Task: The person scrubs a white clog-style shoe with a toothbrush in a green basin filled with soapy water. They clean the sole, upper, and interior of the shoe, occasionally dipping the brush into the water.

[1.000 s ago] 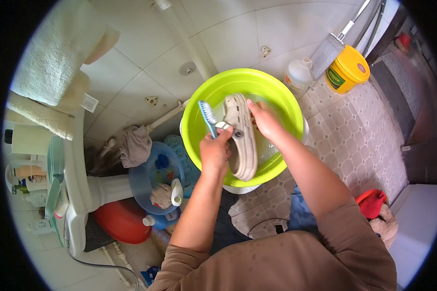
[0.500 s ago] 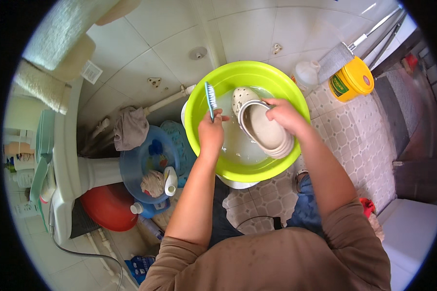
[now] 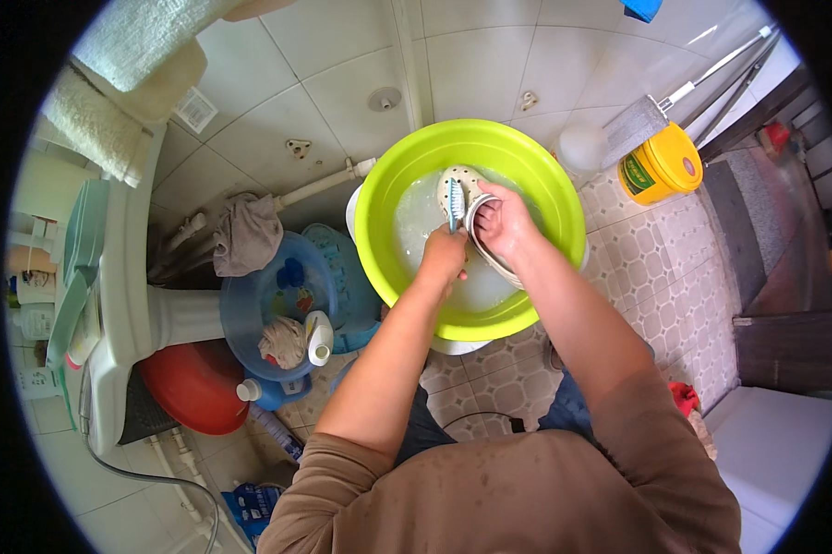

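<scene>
A lime-green basin (image 3: 375, 218) holds cloudy, sudsy water. Over it my right hand (image 3: 508, 225) grips a cream clog (image 3: 462, 175) with small round holes in its toe. Part of that hand lies inside the shoe's opening. My left hand (image 3: 444, 258) is closed round the handle of a blue brush (image 3: 456, 201), whose white bristles are up against the clog's toe. My palm and fingers hide part of the clog's inside.
Left of the basin, a translucent blue tub (image 3: 237, 309) holds a cloth and a white bottle (image 3: 319, 338). A red basin (image 3: 194, 397) lies under the white sink (image 3: 130, 369). A yellow bucket (image 3: 661, 166) and a flat mop (image 3: 634, 129) stand at the back right.
My left hand has moved right, bringing the brush from the basin's left side onto the clog. My right hand has shifted from the clog's rim into its opening, and the clog has turned.
</scene>
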Demonstrator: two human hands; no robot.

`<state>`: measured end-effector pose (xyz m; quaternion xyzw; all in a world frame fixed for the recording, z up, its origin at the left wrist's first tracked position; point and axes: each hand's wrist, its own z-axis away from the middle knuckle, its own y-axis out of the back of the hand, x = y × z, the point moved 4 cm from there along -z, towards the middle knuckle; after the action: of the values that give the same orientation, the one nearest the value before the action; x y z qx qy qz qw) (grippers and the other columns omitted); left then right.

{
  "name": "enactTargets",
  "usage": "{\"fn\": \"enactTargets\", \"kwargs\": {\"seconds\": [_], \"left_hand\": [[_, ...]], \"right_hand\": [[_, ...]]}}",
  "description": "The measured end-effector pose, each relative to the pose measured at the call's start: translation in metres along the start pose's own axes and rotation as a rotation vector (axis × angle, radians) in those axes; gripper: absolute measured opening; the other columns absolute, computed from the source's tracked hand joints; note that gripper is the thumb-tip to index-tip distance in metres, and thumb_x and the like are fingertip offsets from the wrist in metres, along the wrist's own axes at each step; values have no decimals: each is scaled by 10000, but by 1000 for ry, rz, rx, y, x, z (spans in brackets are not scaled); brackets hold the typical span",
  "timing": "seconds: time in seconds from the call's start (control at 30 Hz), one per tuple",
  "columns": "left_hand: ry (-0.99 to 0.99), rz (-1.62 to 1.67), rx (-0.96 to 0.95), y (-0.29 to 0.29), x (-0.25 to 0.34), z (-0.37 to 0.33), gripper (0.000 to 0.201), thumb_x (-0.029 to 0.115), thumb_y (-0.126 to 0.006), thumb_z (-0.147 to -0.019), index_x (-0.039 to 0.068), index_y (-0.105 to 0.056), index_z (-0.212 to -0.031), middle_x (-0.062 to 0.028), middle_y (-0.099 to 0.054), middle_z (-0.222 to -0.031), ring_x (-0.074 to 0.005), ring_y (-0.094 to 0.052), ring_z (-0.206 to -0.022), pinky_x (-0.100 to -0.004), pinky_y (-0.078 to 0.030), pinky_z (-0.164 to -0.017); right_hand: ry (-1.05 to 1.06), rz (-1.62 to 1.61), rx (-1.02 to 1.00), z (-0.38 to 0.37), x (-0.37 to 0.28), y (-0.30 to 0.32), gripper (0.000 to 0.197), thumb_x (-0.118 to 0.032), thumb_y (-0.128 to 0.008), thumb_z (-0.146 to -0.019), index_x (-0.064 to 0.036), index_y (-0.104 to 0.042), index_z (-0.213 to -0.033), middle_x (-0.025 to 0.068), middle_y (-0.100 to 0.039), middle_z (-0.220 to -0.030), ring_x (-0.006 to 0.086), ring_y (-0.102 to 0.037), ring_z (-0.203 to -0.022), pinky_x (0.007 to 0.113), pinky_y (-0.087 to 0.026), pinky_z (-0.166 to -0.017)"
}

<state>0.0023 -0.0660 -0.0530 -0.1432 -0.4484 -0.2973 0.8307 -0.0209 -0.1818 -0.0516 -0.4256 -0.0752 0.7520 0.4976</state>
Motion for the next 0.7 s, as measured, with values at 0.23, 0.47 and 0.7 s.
{"fn": "enactTargets", "kwargs": {"seconds": [0.23,0.47,0.7], "left_hand": [[107,64,-135,8,-4,4,260,213,-473,-900,24,-513,-1074,-106,-616,-828,-138,-477,-568,-306,-390,-426],[3,-809,253,36,17,10,430,225,-434,-886,50,-402,-1278,-233,-599,-1065,-378,-581,-993,-443,-443,-860],[31,-988,182,26,-9,-19,488,138,-389,-869,129,-348,-1356,-220,-583,-1112,-369,-584,-981,-430,-447,-864]], "right_hand": [[144,414,198,-12,16,-10,212,-110,-512,-746,20,-553,-907,128,-574,-777,224,-549,-711,361,-463,-707],[320,887,53,28,-17,-15,344,-90,-515,-726,42,-541,-1042,156,-584,-1000,247,-550,-909,354,-432,-775],[119,1124,7,55,5,21,583,-46,-569,-679,70,-426,-1232,161,-510,-1161,259,-480,-1069,326,-374,-922]]}}
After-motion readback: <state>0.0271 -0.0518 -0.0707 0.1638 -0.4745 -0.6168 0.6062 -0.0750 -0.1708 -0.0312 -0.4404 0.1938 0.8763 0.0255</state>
